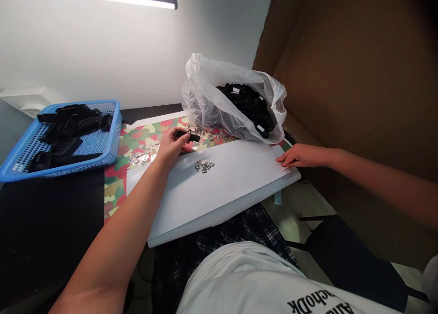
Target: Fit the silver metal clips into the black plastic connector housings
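Note:
My left hand [172, 143] is closed around one end of a small black plastic part [192, 136], held above the back edge of a white sheet [219, 182]. Just in front of that hand, a little heap of small silvery metal pieces [204, 165] lies on the sheet. Over at the sheet's right end, my right hand [291, 156] has its fingers pressed together and pointing down. Something thin and small shows beneath its fingertips, too tiny to name.
A blue basket [118, 127] of black plastic parts stands at the left. Behind the sheet lies a clear plastic bag [205, 95] full of black parts [246, 104]. More metal pieces [142, 155] are scattered on a patterned sheet [114, 186]. A tall cardboard panel [352, 77] rises at the right.

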### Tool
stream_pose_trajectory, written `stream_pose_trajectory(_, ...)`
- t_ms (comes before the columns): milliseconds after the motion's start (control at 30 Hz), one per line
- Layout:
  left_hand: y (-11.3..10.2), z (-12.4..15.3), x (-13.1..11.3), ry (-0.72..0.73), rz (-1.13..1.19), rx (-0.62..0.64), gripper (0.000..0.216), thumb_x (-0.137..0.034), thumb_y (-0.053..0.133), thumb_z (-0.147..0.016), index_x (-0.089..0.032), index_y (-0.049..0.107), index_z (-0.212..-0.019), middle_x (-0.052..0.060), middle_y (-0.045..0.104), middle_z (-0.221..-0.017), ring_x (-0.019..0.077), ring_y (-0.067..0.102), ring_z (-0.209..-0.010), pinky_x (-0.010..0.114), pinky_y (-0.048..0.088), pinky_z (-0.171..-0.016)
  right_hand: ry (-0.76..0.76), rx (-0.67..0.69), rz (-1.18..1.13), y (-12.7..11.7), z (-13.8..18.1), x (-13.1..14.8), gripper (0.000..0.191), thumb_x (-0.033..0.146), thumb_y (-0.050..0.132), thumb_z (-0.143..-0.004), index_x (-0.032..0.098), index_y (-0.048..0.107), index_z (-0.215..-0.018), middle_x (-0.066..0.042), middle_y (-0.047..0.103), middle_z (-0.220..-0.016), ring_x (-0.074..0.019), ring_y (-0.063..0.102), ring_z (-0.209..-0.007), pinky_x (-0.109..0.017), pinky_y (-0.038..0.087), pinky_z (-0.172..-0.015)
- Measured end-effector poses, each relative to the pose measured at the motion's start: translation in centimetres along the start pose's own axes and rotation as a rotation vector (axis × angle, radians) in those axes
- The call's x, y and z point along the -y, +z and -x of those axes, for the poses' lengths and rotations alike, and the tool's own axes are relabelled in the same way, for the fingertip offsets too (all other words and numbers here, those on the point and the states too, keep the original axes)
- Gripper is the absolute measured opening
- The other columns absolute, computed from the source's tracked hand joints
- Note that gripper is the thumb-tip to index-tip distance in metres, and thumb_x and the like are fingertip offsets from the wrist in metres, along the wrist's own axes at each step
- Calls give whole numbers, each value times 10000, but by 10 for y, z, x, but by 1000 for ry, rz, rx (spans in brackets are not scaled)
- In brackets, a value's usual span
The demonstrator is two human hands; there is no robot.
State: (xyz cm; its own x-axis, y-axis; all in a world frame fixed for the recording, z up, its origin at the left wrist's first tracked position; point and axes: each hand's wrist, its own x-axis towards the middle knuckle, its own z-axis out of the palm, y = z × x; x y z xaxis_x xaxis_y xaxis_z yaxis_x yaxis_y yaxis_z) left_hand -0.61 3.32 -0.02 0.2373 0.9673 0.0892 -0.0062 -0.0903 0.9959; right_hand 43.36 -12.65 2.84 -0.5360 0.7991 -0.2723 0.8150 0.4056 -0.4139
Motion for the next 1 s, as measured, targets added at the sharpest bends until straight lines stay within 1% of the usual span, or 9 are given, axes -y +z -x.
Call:
stream_pose_trajectory(167, 0, 0, 0, 20, -9, 1, 267, -334, 756, -731, -197, 610, -908, 12, 626, -743, 124, 612, -520, 281, 558, -501, 11, -69, 42, 3, -2, 4, 273, 347, 553, -896, 315, 811, -980, 28, 748, -1174, -248, 711, -1088, -393, 574, -935)
stream_pose_trajectory(267, 0, 1, -1, 31, -18, -14, 253, -327, 753, -731, -194, 619, -900, 19, 611, -752, 133, 610, -558, 278, 545, -500, 72, -111, 4, -2, 1, 5, 273, 415, 571, -889, 303, 810, -960, 11, 782, -1056, -240, 735, -966, -364, 587, -836)
stream_pose_trajectory(367, -1, 3, -1, 57, -14, -8, 265, -343, 759, -718, -192, 621, -886, 27, 613, -765, 161, 628, -643, 264, 527, -491, 208, -201, -174, -5, -1, 17, 299, 506, 633, -852, 265, 800, -908, -15, 791, -872, -220, 737, -784, -335, 587, -713)
stream_pose_trajectory(433, -1, 5, 0, 88, -1, -1, 294, -371, 766, -714, -189, 619, -892, 34, 624, -788, 175, 641, -706, 257, 524, -509, 247, -305, -385, -3, -13, 37, 354, 559, 673, -818, 236, 786, -909, -37, 781, -812, -225, 737, -758, -338, 597, -701)
stream_pose_trajectory(533, -2, 9, 1, 153, 34, 25, 362, -433, 780, -716, -188, 614, -925, 36, 645, -821, 170, 655, -759, 260, 541, -606, 125, -548, -645, 7, -57, 82, 370, 574, 742, -759, 230, 771, -891, -56, 769, -830, -245, 740, -824, -373, 614, -759)
stream_pose_trajectory(600, -3, 13, 1, 167, 64, 55, 410, -466, 794, -710, -192, 607, -951, 40, 660, -863, 174, 667, -796, 270, 547, -664, -3, -705, -762, 14, -100, 112, 314, 542, 773, -742, 248, 757, -850, -54, 767, -952, -253, 725, -933, -417, 601, -865)
stream_pose_trajectory(700, -5, 20, 0, 139, 95, 86, 453, -477, 815, -697, -202, 592, -980, 57, 683, -934, 202, 684, -864, 284, 547, -687, -188, -829, -911, 18, -168, 144, 288, 517, 810, -703, 251, 724, -775, -47, 743, -966, -261, 696, -1008, -468, 573, -936)
stream_pose_trajectory(833, -8, 26, 0, 96, 104, 150, 447, -432, 835, -700, -203, 593, -998, 84, 697, -1005, 203, 685, -879, 274, 529, -659, -276, -879, -958, 18, -229, 156, 282, 483, 831, -681, 253, 719, -802, -37, 714, -911, -235, 689, -908, -474, 576, -904)
stream_pose_trajectory(1000, -5, 24, 1, 111, 145, 194, 425, -364, 878, -657, -181, 632, -950, 34, 664, -840, 138, 640, -741, 244, 484, -602, -363, -952, -774, 31, -239, 153, 159, 415, 778, -772, 258, 753, -764, -43, 741, -907, -217, 687, -917, -413, 576, -862)
